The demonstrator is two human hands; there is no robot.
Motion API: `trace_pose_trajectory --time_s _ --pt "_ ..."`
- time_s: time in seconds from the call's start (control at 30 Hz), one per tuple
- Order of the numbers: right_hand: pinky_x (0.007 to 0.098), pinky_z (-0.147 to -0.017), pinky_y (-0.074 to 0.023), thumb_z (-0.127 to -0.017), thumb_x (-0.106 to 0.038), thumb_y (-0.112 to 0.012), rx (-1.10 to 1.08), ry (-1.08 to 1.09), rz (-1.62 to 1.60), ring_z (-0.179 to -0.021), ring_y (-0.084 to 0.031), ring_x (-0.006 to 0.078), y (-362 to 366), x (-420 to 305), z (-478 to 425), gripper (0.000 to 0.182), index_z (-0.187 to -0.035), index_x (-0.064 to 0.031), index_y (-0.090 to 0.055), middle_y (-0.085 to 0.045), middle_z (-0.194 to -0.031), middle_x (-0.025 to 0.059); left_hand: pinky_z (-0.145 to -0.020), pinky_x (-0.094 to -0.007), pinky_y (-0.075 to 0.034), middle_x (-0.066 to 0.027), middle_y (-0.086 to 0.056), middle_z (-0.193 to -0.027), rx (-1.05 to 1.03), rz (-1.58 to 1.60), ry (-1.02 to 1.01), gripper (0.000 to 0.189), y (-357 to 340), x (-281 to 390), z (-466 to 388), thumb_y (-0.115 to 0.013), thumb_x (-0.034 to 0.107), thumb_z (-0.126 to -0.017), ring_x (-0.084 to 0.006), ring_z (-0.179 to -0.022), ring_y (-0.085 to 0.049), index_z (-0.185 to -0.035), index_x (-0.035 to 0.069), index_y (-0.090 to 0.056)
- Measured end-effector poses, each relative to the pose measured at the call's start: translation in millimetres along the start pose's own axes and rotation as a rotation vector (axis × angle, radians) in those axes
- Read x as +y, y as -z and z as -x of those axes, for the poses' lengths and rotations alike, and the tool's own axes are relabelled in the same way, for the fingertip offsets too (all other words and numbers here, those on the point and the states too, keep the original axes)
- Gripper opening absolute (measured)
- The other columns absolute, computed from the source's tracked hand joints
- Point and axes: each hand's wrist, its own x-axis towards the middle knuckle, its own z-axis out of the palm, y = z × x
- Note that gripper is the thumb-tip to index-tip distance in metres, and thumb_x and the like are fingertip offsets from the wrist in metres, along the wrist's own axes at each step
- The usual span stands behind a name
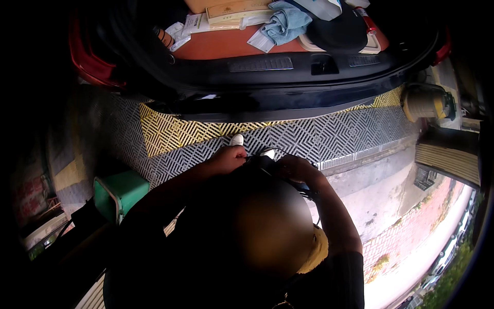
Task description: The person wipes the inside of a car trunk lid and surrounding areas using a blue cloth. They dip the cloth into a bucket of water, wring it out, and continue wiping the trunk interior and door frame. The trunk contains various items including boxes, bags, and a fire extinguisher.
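Observation:
Close before my waist, my left hand (233, 157) has its fingers curled at the edge of a dark item (264, 163). My right hand (295, 168) is bent around the item's other side, in deep shadow. A thin black cable (287, 153) loops above the right hand, and more dark cords hang by that wrist. What the item is cannot be made out. Beyond my hands lies the open boot of a dark car, with its bumper (262, 102) across the view. My white shoes (237, 140) stand on the floor below.
In the boot are a blue cloth (285, 23), a flat box (235, 9), a black case (339, 33) and a red can (366, 21). A green bin (127, 193) stands at left. Grey and yellow grating tiles (181, 135) cover the floor; a round container (424, 102) is at right.

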Motion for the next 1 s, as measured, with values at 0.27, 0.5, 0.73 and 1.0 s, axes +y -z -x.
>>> trace_pose_trajectory --time_s 0.27,0.5,0.73,1.0 --pt "0.0422 -0.066 -0.0551 -0.088 -0.021 -0.058 0.317 0.215 0.338 -0.079 -0.068 0.0319 14.8 -17.7 10.7 0.016 -0.088 -0.0072 -0.066 -0.067 -0.086 0.0125 -0.078 -0.0283 -0.050 -0.0058 -0.068 -0.092 0.025 0.095 -0.176 0.018 21.6 30.7 -2.8 -0.070 0.011 -0.088 -0.0133 -0.086 -0.065 -0.104 0.004 -0.064" --pt "0.0426 -0.067 -0.0538 -0.082 -0.017 -0.065 0.521 0.102 0.094 -0.076 -0.067 0.0360 60.3 -82.6 37.2 0.010 -0.082 -0.0072 -0.064 -0.066 -0.083 0.0160 -0.077 -0.0433 -0.055 -0.0126 -0.069 -0.096 -0.089 -0.602 -0.224 0.023 41.4 48.0 15.7 -0.065 0.028 -0.089 -0.0298 -0.090 -0.069 -0.093 0.005 -0.064" --pt "0.0381 -0.058 -0.0543 -0.082 -0.021 -0.062 0.465 0.196 0.415 -0.071 -0.067 0.0303 53.0 -81.5 18.2 0.012 -0.080 -0.0085 -0.064 -0.063 -0.079 0.0135 -0.069 -0.0356 -0.049 -0.0120 -0.063 -0.078 -0.200 0.160 -0.026 0.027 72.9 44.5 26.5 -0.069 0.029 -0.087 -0.0252 -0.074 -0.064 -0.084 0.004 -0.062" --pt "0.0423 -0.069 -0.0534 -0.081 -0.022 -0.067 0.644 0.017 0.109 -0.080 -0.066 0.0328 52.8 -80.4 24.1 0.011 -0.086 -0.0130 -0.069 -0.065 -0.088 0.0087 -0.069 -0.0401 -0.056 -0.0087 -0.064 -0.089 0.030 -0.365 -0.852 0.023 61.4 56.9 24.4 -0.064 0.029 -0.090 -0.0286 -0.079 -0.067 -0.087 0.008 -0.059"
